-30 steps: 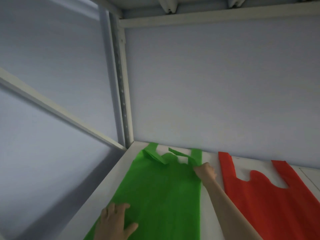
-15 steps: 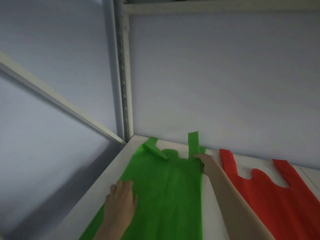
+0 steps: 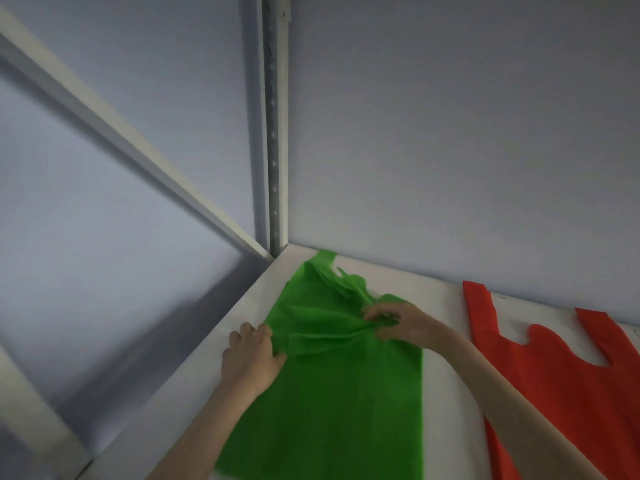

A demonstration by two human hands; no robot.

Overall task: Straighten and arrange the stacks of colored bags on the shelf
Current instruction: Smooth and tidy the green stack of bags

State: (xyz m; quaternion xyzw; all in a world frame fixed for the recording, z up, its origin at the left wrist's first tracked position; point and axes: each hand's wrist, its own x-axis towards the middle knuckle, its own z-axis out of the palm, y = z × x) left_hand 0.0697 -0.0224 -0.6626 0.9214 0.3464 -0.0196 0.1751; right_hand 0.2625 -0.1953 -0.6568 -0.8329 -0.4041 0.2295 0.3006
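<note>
A stack of green bags point(image 3: 346, 393) lies flat on the white shelf point(image 3: 443, 393), its handle end rumpled near the back left corner. My left hand point(image 3: 252, 355) grips the green stack's left edge, fingers curled into the fabric. My right hand point(image 3: 398, 323) pinches a bunched fold near the top right of the green stack. A stack of red bags point(image 3: 561, 382) lies flat to the right, its two handles pointing at the back wall; my right forearm crosses in front of its near left part.
A grey back wall point(image 3: 450, 133) closes the shelf. A perforated metal upright point(image 3: 275, 133) stands in the back left corner, and a slanted brace point(image 3: 121, 133) runs along the left side. White shelf shows between the green and red stacks.
Both hands moved up the green stack and closed on its fabric. The right handle, standing straight half a second ago, is now crumpled and the upper part is bunched into folds.
</note>
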